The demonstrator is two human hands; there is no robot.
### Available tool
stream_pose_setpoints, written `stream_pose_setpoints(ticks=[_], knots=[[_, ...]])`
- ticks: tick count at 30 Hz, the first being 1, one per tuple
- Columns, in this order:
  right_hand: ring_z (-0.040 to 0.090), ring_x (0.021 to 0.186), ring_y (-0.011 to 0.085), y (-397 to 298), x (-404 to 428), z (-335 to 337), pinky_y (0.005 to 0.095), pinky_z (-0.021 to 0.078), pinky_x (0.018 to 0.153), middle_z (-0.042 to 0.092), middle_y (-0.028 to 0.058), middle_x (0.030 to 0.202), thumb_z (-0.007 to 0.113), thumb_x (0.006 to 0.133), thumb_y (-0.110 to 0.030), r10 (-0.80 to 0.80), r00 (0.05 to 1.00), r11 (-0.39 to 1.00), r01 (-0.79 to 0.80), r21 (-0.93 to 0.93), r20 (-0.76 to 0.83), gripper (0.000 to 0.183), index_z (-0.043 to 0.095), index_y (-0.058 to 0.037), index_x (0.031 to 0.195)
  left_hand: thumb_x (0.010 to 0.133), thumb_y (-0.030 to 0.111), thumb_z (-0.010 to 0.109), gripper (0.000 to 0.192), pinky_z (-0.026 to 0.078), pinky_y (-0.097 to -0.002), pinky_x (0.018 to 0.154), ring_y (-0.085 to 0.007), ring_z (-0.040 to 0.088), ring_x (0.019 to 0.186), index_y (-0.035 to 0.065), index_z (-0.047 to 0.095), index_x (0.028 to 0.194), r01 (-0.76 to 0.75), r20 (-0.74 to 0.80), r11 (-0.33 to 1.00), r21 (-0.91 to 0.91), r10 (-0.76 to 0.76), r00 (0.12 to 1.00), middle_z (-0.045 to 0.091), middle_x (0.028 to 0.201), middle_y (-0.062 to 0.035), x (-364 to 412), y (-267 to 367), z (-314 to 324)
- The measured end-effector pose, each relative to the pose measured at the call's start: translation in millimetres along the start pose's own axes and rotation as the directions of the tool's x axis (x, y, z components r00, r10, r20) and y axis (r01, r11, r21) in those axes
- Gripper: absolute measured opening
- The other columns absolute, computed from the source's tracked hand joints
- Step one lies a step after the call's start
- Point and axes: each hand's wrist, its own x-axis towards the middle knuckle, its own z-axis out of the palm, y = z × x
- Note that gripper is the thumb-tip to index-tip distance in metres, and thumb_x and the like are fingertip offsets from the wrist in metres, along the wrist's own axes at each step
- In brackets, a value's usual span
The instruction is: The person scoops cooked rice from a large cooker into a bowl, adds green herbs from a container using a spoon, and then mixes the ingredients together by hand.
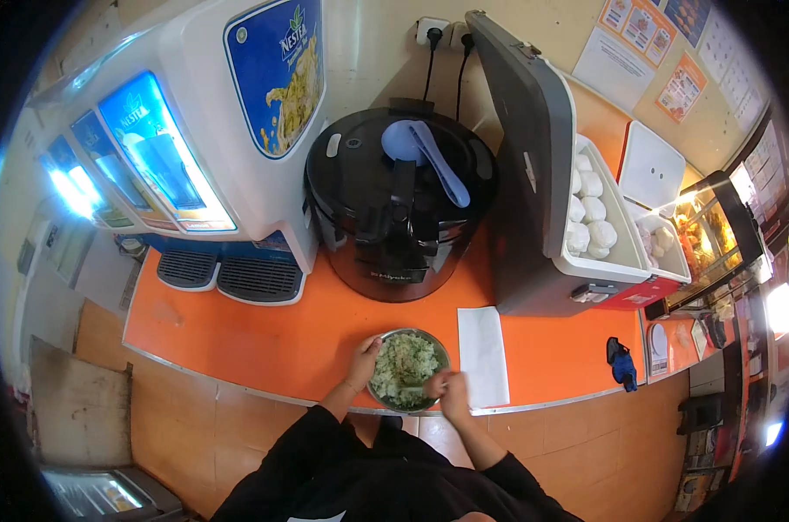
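A round metal bowl point(444, 353) of greenish rice point(404, 362) sits near the front edge of the orange counter. My left hand point(367, 360) grips the bowl's left rim. At the bowl's right side, my right hand point(449, 389) is closed on a utensil, blurred, whose end lies in the rice; its exact kind cannot be told. A white sheet of paper point(484, 355) lies on the counter just right of the bowl and my right hand.
Behind the bowl stands a black Miyako rice cooker point(348, 196) with a blue plastic scoop point(437, 163) on its lid. A drink dispenser point(264, 196) is at left. An open cooler box point(531, 274) holding wrapped white bundles point(591, 209) stands at right, and a blue-black item point(621, 365) lies near the edge.
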Motion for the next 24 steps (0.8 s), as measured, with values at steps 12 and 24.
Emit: stream_pose_setpoints(ticks=[12,24], knots=[[0.041,0.059,0.0138,34.8,19.9,-3.9,0.0278,0.0346,0.057,0.044,0.0041,0.062,0.03,0.096,-0.038,0.037,0.988,0.984,-0.009,-0.176,0.152,0.049,0.043,-0.0039,0.064,0.095,0.025,0.048,0.032,0.043,-0.0353,0.087,-0.0208,0.055,0.102,0.0002,0.057,0.114,-0.231,-0.032,0.973,0.003,0.231,0.973,0.056,0.118,-0.0094,5.6,4.2,-14.9],[0.051,0.095,0.0164,-15.5,-19.0,-48.3,0.0315,0.0412,0.083,0.053,0.008,0.102,0.039,0.097,-0.034,-0.169,0.95,0.921,0.057,-0.385,-0.264,0.035,0.042,-0.0065,0.118,0.084,0.007,0.047,0.028,0.041,-0.0367,0.094,-0.0317,0.053,0.109,0.0047,0.06,0.109,-0.453,0.318,0.81,0.372,0.348,0.882,0.058,0.113,-0.0161,97.4,18.5,-67.2]])
